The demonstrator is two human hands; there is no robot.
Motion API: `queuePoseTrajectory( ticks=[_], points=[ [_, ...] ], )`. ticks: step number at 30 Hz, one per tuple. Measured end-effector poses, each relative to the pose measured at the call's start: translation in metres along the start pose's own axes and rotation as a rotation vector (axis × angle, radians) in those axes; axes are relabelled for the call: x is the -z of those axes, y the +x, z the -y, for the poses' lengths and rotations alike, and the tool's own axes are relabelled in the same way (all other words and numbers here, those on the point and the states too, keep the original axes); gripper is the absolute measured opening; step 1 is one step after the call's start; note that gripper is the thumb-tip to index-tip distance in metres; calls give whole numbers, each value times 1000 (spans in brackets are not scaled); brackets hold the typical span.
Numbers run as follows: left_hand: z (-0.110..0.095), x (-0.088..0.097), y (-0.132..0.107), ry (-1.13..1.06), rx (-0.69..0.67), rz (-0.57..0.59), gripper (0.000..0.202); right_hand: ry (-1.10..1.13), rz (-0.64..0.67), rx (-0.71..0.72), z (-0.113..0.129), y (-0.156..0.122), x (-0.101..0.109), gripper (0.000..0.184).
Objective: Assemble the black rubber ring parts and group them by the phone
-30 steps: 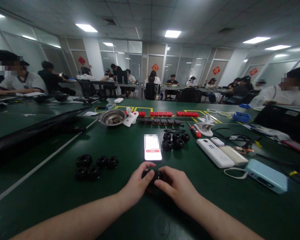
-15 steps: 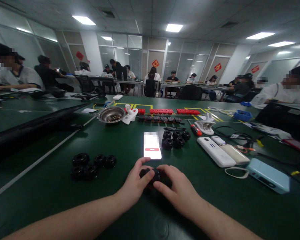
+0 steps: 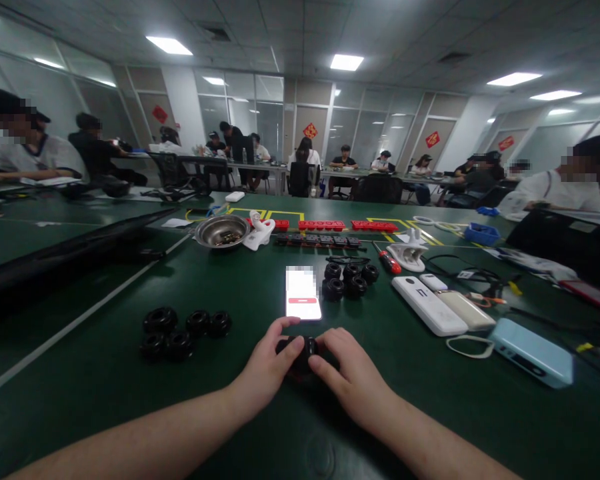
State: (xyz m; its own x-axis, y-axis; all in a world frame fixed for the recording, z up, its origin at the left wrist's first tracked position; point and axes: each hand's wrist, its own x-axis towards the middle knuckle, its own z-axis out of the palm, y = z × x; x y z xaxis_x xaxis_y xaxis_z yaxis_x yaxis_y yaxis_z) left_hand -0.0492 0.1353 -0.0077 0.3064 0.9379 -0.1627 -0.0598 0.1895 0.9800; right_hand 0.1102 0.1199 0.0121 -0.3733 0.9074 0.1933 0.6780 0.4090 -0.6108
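Close to the front middle of the green table, my left hand (image 3: 275,351) is closed on a black part (image 3: 300,353) that is mostly hidden by fingers. My right hand (image 3: 344,368) has its thumb and fingers curled against the part's right side. A rounded, glossy piece of it shows between the two thumbs, and a bit of red shows low down. Just beyond my fingers lies a lit phone (image 3: 303,310). Glossy black ring-shaped parts (image 3: 161,320) sit in a group to the left. More black ring-shaped parts (image 3: 334,289) lie right of the phone.
Farther back are a metal bowl (image 3: 222,232), red trays (image 3: 321,226), a row of black pieces (image 3: 320,241) and a red screwdriver (image 3: 391,263). To the right lie a white power bank (image 3: 427,307) and a light blue box-shaped device (image 3: 533,353). Several people sit beyond.
The black part has turned slightly between my hands, so its rounded glossy piece shows more between the thumbs. My right fingers have shifted a little on it. The view has drifted slightly.
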Motion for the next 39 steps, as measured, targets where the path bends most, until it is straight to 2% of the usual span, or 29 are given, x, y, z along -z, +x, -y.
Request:
queuePoseTrajectory(
  ticks=[2,6,9,10,12,15,21,24,25,27,29,30,35,37,39],
  points=[
    [-1,0,3,4,31,-2,41,23,-7,50,1,1,1,11],
    [-3,-1,5,4,64,-49,33,81,-1,158,4,-2,2,39],
    [-3,-3,3,-2,49,-63,31,84,-5,109,3,-4,-1,53],
    [-2,-3,1,-1,38,-60,32,80,-6,71,2,-4,-2,52],
    [0,-2,0,16,14,-30,35,60,4,0,1,-4,-3,39],
    [2,0,0,69,-33,19,37,29,1,-5,0,-2,-2,21],
    [-1,0,2,87,30,47,38,63,-48,179,4,-7,-3,45],
    [-1,-1,2,60,7,23,37,80,-76,119,3,-7,-5,54],
    [-1,-1,3,48,-7,19,37,79,-81,71,2,-6,-5,52],
    [1,-1,3,35,-22,26,38,57,-65,-5,1,-5,-4,37],
    [2,0,3,44,-20,45,40,33,-43,-7,0,-3,-3,22],
    [2,-1,3,49,-17,54,41,29,-40,25,0,-3,-2,20],
    [-2,-2,1,52,18,3,38,35,-114,223,7,-8,-2,41],
    [-2,-3,1,37,-8,-34,35,41,-149,175,8,-9,-3,49],
    [0,-2,1,27,-33,-45,34,50,-154,68,7,-9,-4,52]
  ],
)
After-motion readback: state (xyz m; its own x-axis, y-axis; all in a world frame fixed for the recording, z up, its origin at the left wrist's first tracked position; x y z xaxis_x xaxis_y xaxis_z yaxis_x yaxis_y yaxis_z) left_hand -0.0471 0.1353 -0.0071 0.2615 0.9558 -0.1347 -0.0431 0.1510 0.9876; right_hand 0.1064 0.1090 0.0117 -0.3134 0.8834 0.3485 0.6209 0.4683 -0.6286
